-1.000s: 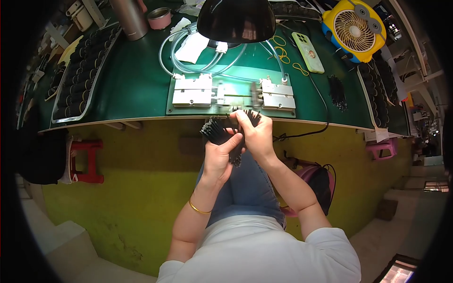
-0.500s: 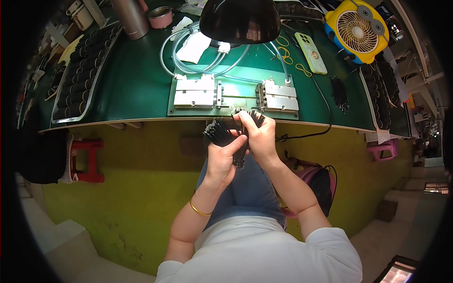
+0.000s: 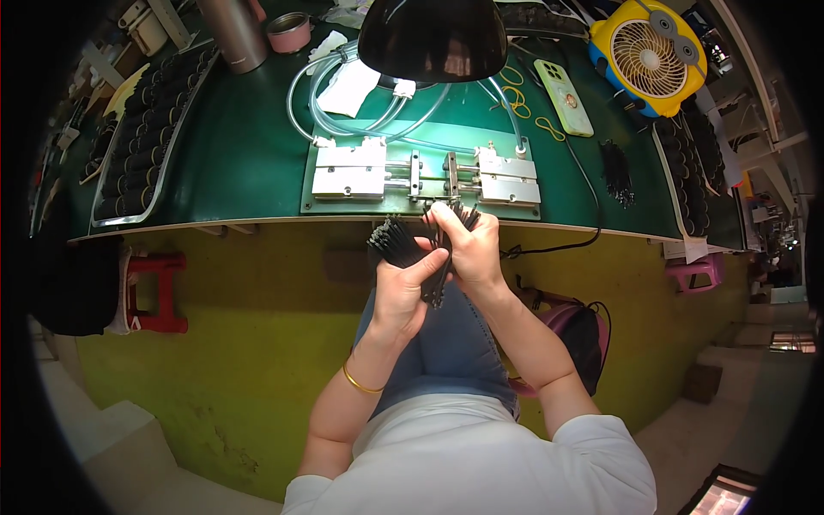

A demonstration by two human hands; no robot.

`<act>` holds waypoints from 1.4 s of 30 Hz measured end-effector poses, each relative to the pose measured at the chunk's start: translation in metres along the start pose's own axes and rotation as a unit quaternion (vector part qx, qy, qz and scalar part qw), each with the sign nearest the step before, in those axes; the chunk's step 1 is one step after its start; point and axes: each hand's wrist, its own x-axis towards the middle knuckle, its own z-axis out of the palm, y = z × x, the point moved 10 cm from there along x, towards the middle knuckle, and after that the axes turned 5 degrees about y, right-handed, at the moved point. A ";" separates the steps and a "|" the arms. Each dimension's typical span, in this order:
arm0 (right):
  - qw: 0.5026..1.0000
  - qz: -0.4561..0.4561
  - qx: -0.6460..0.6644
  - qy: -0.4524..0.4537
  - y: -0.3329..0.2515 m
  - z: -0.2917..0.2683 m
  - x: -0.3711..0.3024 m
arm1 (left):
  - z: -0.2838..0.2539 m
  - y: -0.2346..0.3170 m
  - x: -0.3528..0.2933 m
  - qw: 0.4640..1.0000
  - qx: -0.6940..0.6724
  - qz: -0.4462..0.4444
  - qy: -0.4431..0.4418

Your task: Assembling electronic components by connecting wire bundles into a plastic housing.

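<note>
My left hand point(image 3: 401, 289) is closed round a bundle of short black wires point(image 3: 393, 244), its thumb pressed over them and their cut ends fanning out to the left. Fingers pinched, my right hand point(image 3: 470, 246) grips black wires point(image 3: 466, 214) that stick out above it, close against the left hand. Just beyond the right fingertips is a fixture with two silver pneumatic cylinders, the left cylinder point(image 3: 350, 169) and the right cylinder point(image 3: 508, 178). Their rods are out, and the two upright end plates face each other across a narrow gap.
A black lamp shade point(image 3: 433, 39) hangs over the fixture. Clear air hoses point(image 3: 318, 103) coil behind it. Trays of black bundles stand at the left point(image 3: 154, 137) and right point(image 3: 687, 184). A phone point(image 3: 564, 99), a yellow fan point(image 3: 650, 58) and loose black wires point(image 3: 616, 172) lie on the right side.
The fixture's two end plates have moved inward toward each other, with more rod showing. My hands keep nearly the same place and grip.
</note>
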 end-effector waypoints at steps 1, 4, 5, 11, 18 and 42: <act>1.000 0.000 0.005 -0.004 0.001 0.000 0.001 | -0.001 -0.002 0.001 1.000 -0.006 -0.009 0.002; 1.000 -0.012 0.007 -0.010 0.000 0.001 0.002 | -0.002 -0.005 0.002 0.999 -0.017 -0.027 0.006; 1.000 -0.023 0.004 -0.011 -0.002 0.001 0.001 | -0.002 -0.006 0.003 0.999 -0.019 -0.032 0.005; 0.996 -0.055 -0.056 -0.043 -0.017 0.007 -0.009 | 0.002 -0.006 0.001 0.999 -0.011 -0.030 -0.038; 0.999 -0.012 -0.034 -0.002 -0.006 -0.001 -0.005 | 0.002 0.001 -0.001 1.000 0.021 0.006 -0.006; 0.999 -0.028 -0.028 -0.014 -0.010 0.002 -0.004 | 0.004 0.004 0.002 0.999 0.032 0.012 0.008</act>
